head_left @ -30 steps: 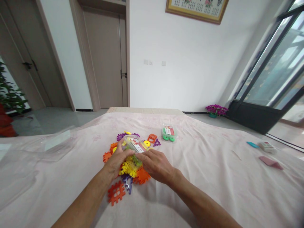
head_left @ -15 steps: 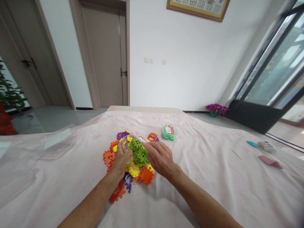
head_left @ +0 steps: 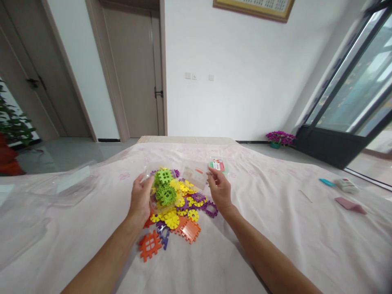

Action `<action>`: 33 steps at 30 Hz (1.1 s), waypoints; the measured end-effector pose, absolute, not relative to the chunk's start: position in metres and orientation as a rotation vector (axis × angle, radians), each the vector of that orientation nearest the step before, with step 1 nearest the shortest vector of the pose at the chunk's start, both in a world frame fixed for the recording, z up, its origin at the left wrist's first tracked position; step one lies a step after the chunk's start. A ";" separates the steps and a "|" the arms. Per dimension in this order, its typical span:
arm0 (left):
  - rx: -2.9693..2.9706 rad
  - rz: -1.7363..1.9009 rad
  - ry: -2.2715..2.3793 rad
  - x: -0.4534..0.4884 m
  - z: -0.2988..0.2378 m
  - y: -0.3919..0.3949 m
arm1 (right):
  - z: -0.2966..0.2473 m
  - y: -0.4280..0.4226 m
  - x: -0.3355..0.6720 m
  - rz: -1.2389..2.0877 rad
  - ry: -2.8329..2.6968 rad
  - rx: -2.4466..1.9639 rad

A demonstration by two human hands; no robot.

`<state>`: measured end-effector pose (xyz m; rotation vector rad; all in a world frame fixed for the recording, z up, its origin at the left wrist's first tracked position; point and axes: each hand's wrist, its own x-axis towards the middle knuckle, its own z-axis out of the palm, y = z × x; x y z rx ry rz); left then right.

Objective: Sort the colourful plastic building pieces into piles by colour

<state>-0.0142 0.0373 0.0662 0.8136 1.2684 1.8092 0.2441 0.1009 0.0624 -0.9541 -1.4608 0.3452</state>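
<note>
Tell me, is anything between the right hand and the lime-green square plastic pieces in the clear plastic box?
Yes: the labelled, clear rectangular plastic lid that the right hand holds sticks out towards the lime-green pieces. It doesn't cover them; the clear box looks open.

Cannot read the blurred print (head_left: 199,172) on the clear lid (head_left: 192,179) at the right fingers (head_left: 217,175). Cannot see the lower part of the labelled box (head_left: 218,164) behind those fingers, nor all of the yellow pieces (head_left: 172,221) beneath the clear container (head_left: 149,170). Cannot follow the framed picture (head_left: 254,8) past the top edge, nor the leafy plant (head_left: 12,116) past the left.
</note>
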 end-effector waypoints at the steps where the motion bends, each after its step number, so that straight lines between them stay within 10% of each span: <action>1: 0.777 1.905 1.338 -0.019 0.072 0.038 | 0.060 0.102 0.243 0.436 -1.411 -0.976; 20: 2.244 1.936 1.725 -0.021 0.069 0.029 | 0.048 0.092 0.227 0.781 -1.192 -0.989; 33: 0.528 2.222 1.306 -0.036 0.108 0.040 | 0.089 0.081 0.239 0.229 -1.381 -0.763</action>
